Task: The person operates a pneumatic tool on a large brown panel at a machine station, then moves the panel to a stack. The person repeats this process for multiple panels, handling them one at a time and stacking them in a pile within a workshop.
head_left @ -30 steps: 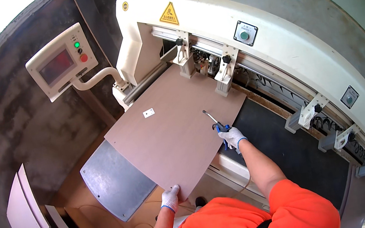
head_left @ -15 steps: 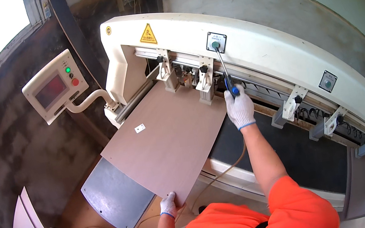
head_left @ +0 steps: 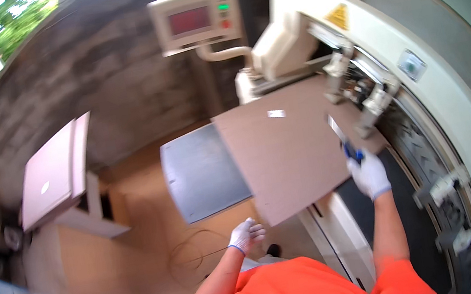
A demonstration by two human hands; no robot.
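My right hand (head_left: 370,175), in a white knit glove, grips the blue-and-black handle of an air blow gun (head_left: 350,151). Its thin metal nozzle points away over the far right part of a brown panel (head_left: 292,150). That panel lies flat on the white machine (head_left: 462,103), its far right edge beneath the clamp heads; a small white label (head_left: 276,114) is on it. My left hand (head_left: 246,235), gloved too, hangs just off the panel's near left corner. Its fingers are curled and I see nothing in them. Motion blurs the view somewhat.
A grey support plate (head_left: 205,171) juts out left of the panel. Behind stands a control screen (head_left: 190,22) on a bent arm. At left, several pinkish panels (head_left: 52,168) rest on a box-like stand (head_left: 94,214). A thin hose (head_left: 187,248) loops across the floor.
The view has swung left. My right hand has drawn the blow gun's nozzle back from the green button on the machine's beam. My left hand has let go of the panel's corner.
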